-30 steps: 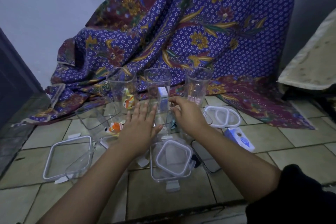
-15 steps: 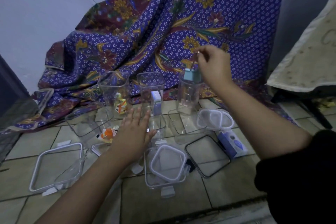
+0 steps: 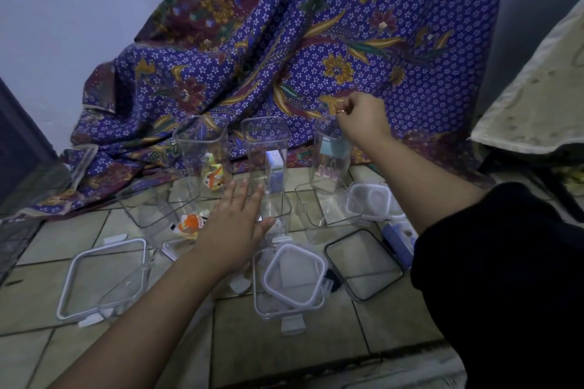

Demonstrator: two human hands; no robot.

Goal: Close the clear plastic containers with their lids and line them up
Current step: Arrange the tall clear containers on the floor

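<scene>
- your tall containers (image 3: 267,148) stand in a row mid-frame, all still lidless.
- the lids (image 3: 294,278) lie on the floor (image 3: 316,354) in the lower frame; i judge closing hasn't begun.
- left hand (image 3: 234,230): flat, fingers straight, beside the middle container's base.
- right hand (image 3: 361,118): fingers pinch a pale blue packet (image 3: 336,146), which hangs inside the rightmost container.

One head-worn wide-angle view looks forward and down, close over the tiled floor (image 3: 316,354), facing the draped cloth (image 3: 347,41).
</scene>
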